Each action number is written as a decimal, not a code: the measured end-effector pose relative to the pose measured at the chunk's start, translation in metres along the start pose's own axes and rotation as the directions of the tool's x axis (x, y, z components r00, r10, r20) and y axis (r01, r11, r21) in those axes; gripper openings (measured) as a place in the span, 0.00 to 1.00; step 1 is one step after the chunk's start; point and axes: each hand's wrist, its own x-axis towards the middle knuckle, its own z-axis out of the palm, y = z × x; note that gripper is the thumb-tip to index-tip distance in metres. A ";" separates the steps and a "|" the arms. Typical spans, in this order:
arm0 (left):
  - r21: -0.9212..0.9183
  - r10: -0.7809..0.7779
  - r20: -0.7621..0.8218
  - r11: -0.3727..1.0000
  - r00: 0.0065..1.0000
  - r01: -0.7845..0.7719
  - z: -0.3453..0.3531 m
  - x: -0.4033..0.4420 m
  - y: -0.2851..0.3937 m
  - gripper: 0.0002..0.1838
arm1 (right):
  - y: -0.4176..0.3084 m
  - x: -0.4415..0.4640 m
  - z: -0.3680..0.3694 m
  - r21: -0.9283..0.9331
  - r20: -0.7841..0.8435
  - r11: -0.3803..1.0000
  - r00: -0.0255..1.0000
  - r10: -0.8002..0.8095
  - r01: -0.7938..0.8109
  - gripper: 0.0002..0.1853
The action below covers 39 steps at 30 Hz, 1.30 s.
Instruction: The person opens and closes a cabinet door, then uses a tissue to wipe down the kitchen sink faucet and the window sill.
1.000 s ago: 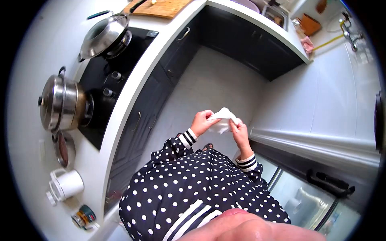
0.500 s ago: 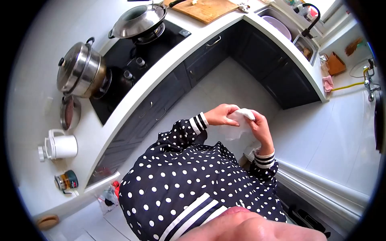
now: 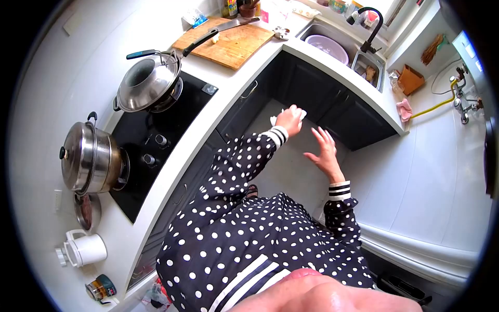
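My left hand is closed around a crumpled white tissue, which sticks out at both sides of the fingers. A little lower and to the right, my right hand is raised with its thumb apart from the fingers, and nothing is in it. Both hands are in the air in front of my body, above the light floor and near the dark lower cabinets. They do not touch each other.
A lidded wok and a steel steamer pot stand on the black stove. Farther back lie a cutting board and a knife. At the right is the sink with a purple basin. A white jug stands at the left.
Both hands held the white tissue between them before; now they are apart and only the left has it, crumpled. The view has shifted, showing more of the back counter.
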 end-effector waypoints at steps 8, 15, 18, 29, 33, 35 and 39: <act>0.536 0.463 0.050 0.735 0.885 -0.415 -0.014 0.103 0.028 0.03 | -0.141 0.073 -0.059 0.133 0.162 0.623 0.603 -0.781 0.771 0.44; 0.546 0.344 0.060 0.775 0.937 -0.319 -0.033 0.189 0.010 0.09 | -0.211 0.029 -0.104 0.392 -0.046 0.195 0.231 -0.972 0.899 0.18; -0.049 -0.018 -0.116 0.999 0.993 0.012 -0.079 0.206 0.020 0.17 | -0.200 0.029 -0.120 0.341 -0.030 0.201 0.225 -0.974 0.918 0.20; -0.263 0.004 -0.324 0.960 0.946 -0.095 -0.099 0.181 0.060 0.18 | -0.181 0.036 -0.094 0.232 0.008 0.400 0.409 -0.912 0.887 0.26; -0.368 0.035 -0.167 0.925 0.985 -0.095 -0.097 0.117 0.058 0.18 | -0.189 0.015 -0.121 0.262 0.196 0.243 0.195 -0.961 0.934 0.26; -0.579 0.027 -0.121 0.810 0.992 -0.093 -0.096 0.066 0.055 0.19 | -0.165 0.008 -0.130 0.283 0.036 0.357 0.362 -0.931 0.890 0.34; -0.887 -0.103 0.077 0.448 0.992 0.115 -0.135 -0.039 0.067 0.15 | -0.088 0.017 -0.107 0.505 -0.334 0.760 0.904 -0.266 0.410 0.39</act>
